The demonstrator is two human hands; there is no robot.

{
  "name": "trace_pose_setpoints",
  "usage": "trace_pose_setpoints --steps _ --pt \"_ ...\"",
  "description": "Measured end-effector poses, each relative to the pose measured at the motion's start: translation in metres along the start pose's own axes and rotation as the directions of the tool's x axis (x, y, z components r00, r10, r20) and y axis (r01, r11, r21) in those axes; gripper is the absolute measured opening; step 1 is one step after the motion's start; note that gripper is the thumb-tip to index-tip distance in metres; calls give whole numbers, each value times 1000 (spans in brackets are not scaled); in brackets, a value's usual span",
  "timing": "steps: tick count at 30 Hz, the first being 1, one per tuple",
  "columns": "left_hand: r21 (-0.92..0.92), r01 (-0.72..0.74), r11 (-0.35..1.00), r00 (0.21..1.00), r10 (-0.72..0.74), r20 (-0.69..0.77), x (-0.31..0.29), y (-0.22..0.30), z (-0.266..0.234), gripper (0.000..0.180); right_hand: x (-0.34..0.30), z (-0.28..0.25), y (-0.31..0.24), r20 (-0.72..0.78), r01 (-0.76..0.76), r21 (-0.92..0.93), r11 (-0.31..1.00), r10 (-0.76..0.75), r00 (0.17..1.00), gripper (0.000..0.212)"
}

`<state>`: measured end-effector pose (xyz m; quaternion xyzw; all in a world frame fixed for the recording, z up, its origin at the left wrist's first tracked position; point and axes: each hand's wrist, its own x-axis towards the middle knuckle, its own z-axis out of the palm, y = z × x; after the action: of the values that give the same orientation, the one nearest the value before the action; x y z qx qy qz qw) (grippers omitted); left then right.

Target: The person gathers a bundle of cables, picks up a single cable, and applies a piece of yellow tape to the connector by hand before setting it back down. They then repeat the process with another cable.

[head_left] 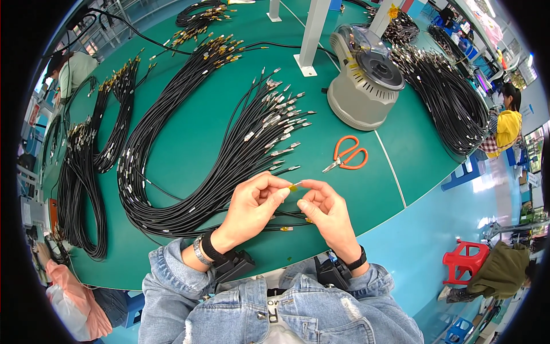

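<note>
My left hand [255, 200] pinches a small cable end with a yellow band [294, 187] between thumb and forefinger. Close by on its right, my right hand [327, 213] has its forefinger at the tip of that end, the other fingers curled in. Whether those curled fingers hold anything is hidden; a speck of yellow shows below the thumb. Behind and left of my hands lies a big bundle of black cables [215, 172], bent in a U, with silvery connectors and white labels. Another cable end with a yellow band [286, 229] lies just below my hands.
Orange-handled scissors [350, 153] lie beyond my right hand, in front of a round grey tape dispenser [366, 86]. More black cable bundles [83, 195] cover the green table [298, 252] at left, and another bundle [444, 100] lies at right. A grey post [312, 40] stands behind. Other people sit around.
</note>
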<state>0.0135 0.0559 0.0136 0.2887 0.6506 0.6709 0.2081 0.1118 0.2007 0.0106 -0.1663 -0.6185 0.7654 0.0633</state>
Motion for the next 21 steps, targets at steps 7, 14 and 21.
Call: trace_pose_setpoints --steps 7,14,21 --pt "-136 209 968 977 -200 78 1 6 -3 13 4 10 -1 -35 80 51 995 -79 996 20" --pt "-203 227 952 973 -212 92 2 10 -2 12 6 10 0 -28 159 88 983 -157 987 8" --pt "-188 311 932 948 -290 131 1 12 -7 12 6 10 2 -37 201 67 977 -199 979 7"
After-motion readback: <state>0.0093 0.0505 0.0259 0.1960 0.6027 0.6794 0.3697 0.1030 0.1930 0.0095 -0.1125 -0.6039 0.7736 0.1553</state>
